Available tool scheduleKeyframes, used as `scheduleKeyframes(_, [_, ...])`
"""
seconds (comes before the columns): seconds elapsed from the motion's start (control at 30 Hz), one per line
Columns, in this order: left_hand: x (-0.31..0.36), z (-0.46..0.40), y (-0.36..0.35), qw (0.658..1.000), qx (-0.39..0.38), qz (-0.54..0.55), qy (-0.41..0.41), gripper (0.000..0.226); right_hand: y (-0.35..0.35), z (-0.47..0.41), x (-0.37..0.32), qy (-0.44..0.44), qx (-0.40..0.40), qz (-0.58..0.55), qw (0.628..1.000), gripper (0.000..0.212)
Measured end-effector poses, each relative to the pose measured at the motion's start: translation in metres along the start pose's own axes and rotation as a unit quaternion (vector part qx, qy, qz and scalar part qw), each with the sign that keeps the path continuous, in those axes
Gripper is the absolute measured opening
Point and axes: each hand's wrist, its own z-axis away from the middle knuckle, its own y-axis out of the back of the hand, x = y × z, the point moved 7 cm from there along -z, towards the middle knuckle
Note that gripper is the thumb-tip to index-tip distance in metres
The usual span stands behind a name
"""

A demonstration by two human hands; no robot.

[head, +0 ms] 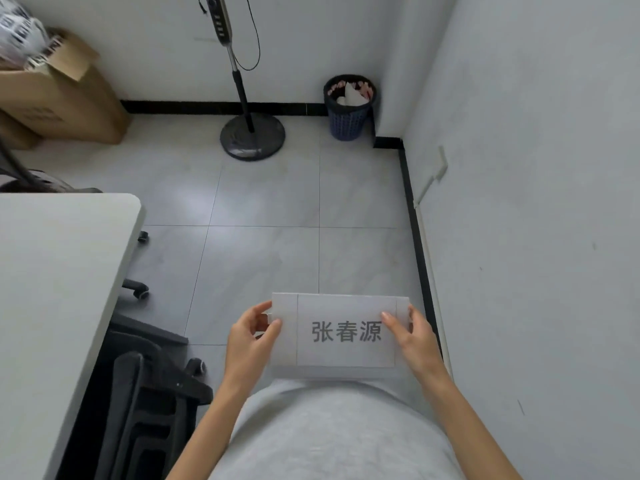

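— Where is our white rectangular paper card with grey printed characters (341,330)?
— We pinch its two ends, left hand (250,337) and right hand (412,336), before our body; setting it down seems not yet done.

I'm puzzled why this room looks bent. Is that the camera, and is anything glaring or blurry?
Head view: the wide lens curves the right wall and the edge of the table. The light is soft and even, with a pale sheen on the floor tiles. The paper sheet, pinched by the left hand and right hand, shows legible print. The bag at top left looks smeared.
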Motion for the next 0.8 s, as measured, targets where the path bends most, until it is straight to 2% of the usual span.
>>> scheduleKeyframes(0.13, [0.045, -0.086, -0.002, 1.000, -0.002, 0.001, -0.008, 0.031, -0.012, -0.073, -0.064, 0.012, -0.019, -0.009, 1.000, 0.014])
scheduleKeyframes(0.3, [0.074, -0.177, 0.011, 0.998, 0.052, 0.041, 0.022, 0.039, -0.052, -0.182, -0.132, 0.038, -0.062, 0.022, 0.997, 0.023])
scheduleKeyframes(0.37, [0.073, -0.210, 0.021, 0.993, 0.091, 0.055, 0.042, 0.041, -0.077, -0.227, -0.162, 0.050, -0.099, 0.050, 0.993, 0.025])
scheduleKeyframes(0.47, [0.065, -0.253, 0.042, 0.979, 0.170, 0.079, 0.078, 0.032, -0.129, -0.290, -0.211, 0.075, -0.175, 0.097, 0.977, 0.020])
scheduleKeyframes(0.63, [0.065, -0.283, 0.092, 0.911, 0.349, 0.165, 0.147, 0.030, -0.252, -0.356, -0.304, 0.131, -0.315, 0.188, 0.921, 0.015])
scheduleKeyframes(0.8, [0.062, -0.277, 0.151, 0.808, 0.509, 0.241, 0.174, 0.040, -0.392, -0.345, -0.370, 0.204, -0.464, 0.270, 0.819, 0.057])
